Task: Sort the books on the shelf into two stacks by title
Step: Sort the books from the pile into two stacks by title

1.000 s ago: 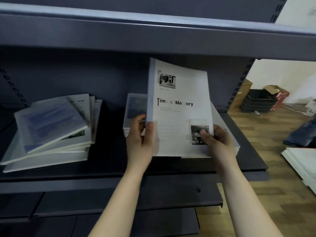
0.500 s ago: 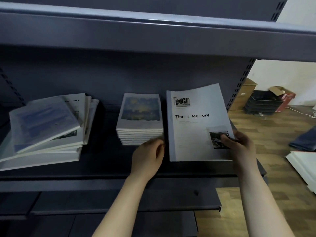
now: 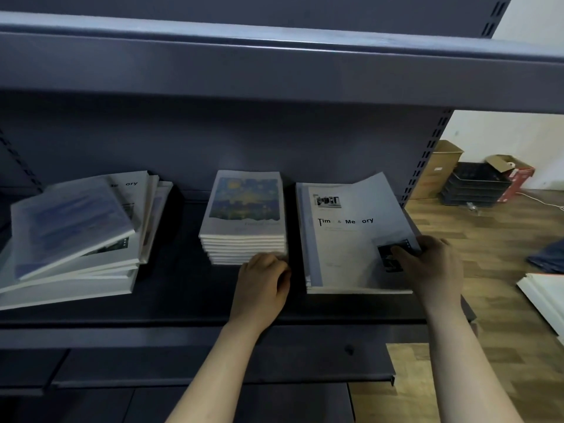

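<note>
Books lie in three groups on the dark shelf [image 3: 183,300]. The left pile [image 3: 76,239] is loose, fanned and tilted, with a blue-covered copy askew on top. The middle stack [image 3: 244,206] is neat and square, showing a blue and yellow painted cover. Just beside it, the right stack [image 3: 311,282] is lower, and its top book [image 3: 345,239], white and titled "Time & Memory", lies nearly flat with its far right corner curling upward. The right hand [image 3: 433,264] grasps the top book at its near right corner, thumb on the cover over a small dark photo, fingers round the edge. The left hand [image 3: 262,285] sits at the near right corner of the middle stack with fingers curled against it; the blur makes it unclear whether they pinch the stack or only touch it. Past the shelf's right end, boxes [image 3: 442,166] and black trays [image 3: 476,184] stand on the wooden floor [image 3: 488,239].
</note>
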{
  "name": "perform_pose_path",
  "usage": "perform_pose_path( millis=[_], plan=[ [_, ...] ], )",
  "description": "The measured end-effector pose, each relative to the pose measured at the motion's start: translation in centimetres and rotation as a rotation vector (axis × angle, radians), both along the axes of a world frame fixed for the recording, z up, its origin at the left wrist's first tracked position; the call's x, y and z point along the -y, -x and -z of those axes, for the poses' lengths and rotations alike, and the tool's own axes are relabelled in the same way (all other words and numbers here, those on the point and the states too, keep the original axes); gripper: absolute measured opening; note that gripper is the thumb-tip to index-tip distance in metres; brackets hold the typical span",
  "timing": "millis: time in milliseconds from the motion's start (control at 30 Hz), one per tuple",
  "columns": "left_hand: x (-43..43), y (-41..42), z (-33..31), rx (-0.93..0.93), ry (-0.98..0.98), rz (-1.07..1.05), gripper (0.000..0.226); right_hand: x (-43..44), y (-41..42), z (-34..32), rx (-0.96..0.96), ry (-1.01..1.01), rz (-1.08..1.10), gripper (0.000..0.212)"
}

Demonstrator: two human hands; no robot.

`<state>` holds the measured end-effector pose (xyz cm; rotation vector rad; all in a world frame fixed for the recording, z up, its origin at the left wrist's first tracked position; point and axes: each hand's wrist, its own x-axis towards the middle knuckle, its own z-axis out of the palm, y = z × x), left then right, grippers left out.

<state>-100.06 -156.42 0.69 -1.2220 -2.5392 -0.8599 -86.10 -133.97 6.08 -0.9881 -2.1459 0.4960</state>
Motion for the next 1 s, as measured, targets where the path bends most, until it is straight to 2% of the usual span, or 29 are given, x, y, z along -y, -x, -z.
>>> perform_pose_path(
  millis=[100, 233, 400, 467, 533, 600, 667, 1000],
  plan=[
    [0.0, -0.1, 0.1, -0.005, -0.004, 0.002, 0.012, 0.0, 0.1, 0.3, 0.006, 0.012, 0.041, 0.024],
    [0.1, -0.1, 0.3, 0.001, -0.008, -0.003, 0.012, 0.0, -0.1, 1.1, -0.016, 0.026, 0.053, 0.042],
    [0.2, -0.1, 0.3, 0.014, -0.02, -0.008, 0.013, 0.1, -1.1, 0.4, 0.015, 0.124, -0.193, 0.015],
    [0.1, 0.0, 0.4, 0.015, -0.018, -0.01, 0.013, -0.1, -1.8, -0.3, 0.076, 0.215, -0.292, 0.029],
    [0.1, 0.1, 0.5, 0.012, -0.014, -0.009, 0.014, -0.3, -2.4, -0.8, 0.253, 0.289, -0.366, 0.067],
    [0.0, 0.1, 0.6, 0.009, -0.014, -0.01, 0.014, -0.1, -2.6, -0.9, 0.391, 0.274, -0.403, 0.09],
    [0.1, 0.1, 0.6, 0.016, -0.013, -0.013, 0.014, 0.3, -2.5, -1.3, 0.412, 0.226, -0.402, 0.093],
    [0.1, 0.1, 0.5, 0.027, -0.016, -0.021, 0.015, -0.8, -0.9, -0.2, 0.313, 0.268, -0.416, 0.09]
  ],
)
